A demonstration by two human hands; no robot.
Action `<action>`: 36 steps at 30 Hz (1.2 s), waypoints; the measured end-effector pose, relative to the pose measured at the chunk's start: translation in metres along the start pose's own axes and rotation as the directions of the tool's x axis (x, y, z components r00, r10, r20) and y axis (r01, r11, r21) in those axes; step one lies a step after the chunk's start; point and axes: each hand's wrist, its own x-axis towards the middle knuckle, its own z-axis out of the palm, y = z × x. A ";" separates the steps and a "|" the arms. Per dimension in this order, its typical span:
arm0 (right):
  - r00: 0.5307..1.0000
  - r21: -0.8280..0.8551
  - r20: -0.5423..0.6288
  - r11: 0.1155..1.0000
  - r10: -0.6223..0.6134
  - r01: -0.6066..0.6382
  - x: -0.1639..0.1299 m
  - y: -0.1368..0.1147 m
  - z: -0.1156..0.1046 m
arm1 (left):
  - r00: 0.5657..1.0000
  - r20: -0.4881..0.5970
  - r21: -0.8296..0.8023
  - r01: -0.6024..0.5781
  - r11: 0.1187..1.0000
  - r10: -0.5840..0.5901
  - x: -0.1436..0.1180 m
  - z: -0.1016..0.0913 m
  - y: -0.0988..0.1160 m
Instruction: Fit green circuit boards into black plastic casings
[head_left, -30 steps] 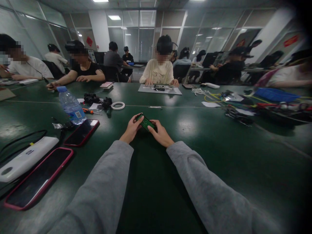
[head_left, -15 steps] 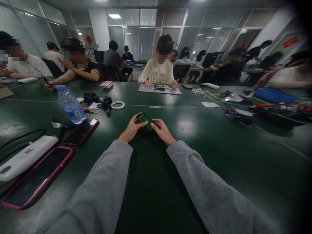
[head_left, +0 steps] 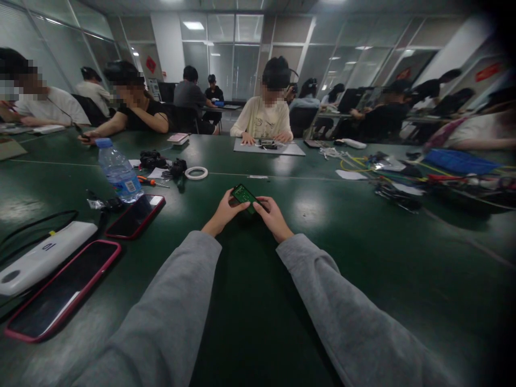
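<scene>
Between my two hands is a small green circuit board [head_left: 243, 194] with pale markings and a dark edge, tilted above the table. My left hand [head_left: 224, 211] is closed on its left side, with the thumb along the near edge. My right hand [head_left: 273, 216] grips the right end, its thumb also on the near edge. The fingers behind the board are partly hidden.
To the left are two red-cased phones [head_left: 66, 290], a white device [head_left: 44, 258] with a cable, and a water bottle [head_left: 120, 174]. A tape roll [head_left: 196, 173] lies ahead. Wires and a blue tray [head_left: 459, 161] sit at right. A person [head_left: 264, 118] sits opposite.
The board tilts slightly differently and my left thumb has shifted a little to the right along it. The view has turned slightly. Both hands keep their hold.
</scene>
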 end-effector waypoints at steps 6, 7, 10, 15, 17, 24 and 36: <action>1.000 -0.041 0.024 0.999 -0.017 0.018 0.000 0.001 0.000 | 1.000 0.004 0.016 -0.003 1.000 0.003 0.000 -0.002 0.000; 0.999 -0.038 0.030 0.999 -0.020 0.022 0.000 0.002 0.000 | 1.000 0.002 0.017 -0.001 1.000 0.001 0.000 -0.002 0.000; 0.999 -0.049 0.036 0.998 -0.029 0.031 0.000 0.003 0.000 | 1.000 -0.007 0.015 -0.002 1.000 0.002 0.000 -0.002 -0.001; 0.998 -0.071 0.040 0.996 -0.043 0.046 0.001 0.005 -0.001 | 1.000 -0.009 0.016 0.003 1.000 -0.003 0.002 -0.002 -0.003; 0.998 -0.075 0.041 0.996 -0.047 0.049 0.001 0.005 -0.001 | 1.000 -0.005 0.029 0.000 1.000 0.000 0.002 -0.002 -0.004; 0.997 -0.085 0.047 0.994 -0.059 0.063 0.001 0.006 -0.001 | 1.000 -0.015 -0.004 -0.007 1.000 0.007 0.002 0.000 -0.002; 0.997 -0.115 0.036 0.991 -0.061 0.065 0.002 0.009 -0.001 | 1.000 -0.007 0.019 0.004 1.000 -0.004 0.001 -0.001 -0.002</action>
